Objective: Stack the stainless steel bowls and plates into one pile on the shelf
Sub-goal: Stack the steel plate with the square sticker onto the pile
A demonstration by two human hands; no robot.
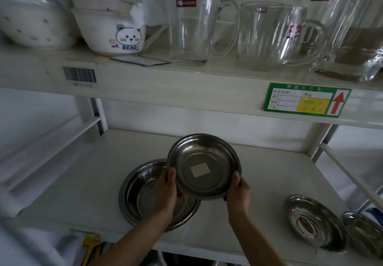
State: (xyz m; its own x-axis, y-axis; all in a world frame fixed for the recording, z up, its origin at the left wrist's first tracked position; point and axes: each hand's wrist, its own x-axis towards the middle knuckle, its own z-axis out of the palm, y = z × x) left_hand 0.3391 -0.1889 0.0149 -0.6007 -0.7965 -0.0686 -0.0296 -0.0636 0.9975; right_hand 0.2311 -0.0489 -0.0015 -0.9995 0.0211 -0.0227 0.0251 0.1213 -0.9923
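Note:
Both my hands hold a round steel plate (204,166) with a pale square sticker in its middle, tilted toward me above the white shelf (83,183). My left hand (167,187) grips its left rim and my right hand (238,191) its lower right rim. Below and to the left, a pile of larger steel plates (143,191) rests on the shelf, partly covered by my left hand. At the right lie another steel plate (310,222) with a red sticker and a further one (364,232) at the edge of the view.
The upper shelf (186,79) carries white ceramic bowls, one with a bear print (116,33), and glass mugs and jugs (192,23). A green price label (306,100) hangs on its front edge. White shelf posts (96,116) stand at both sides.

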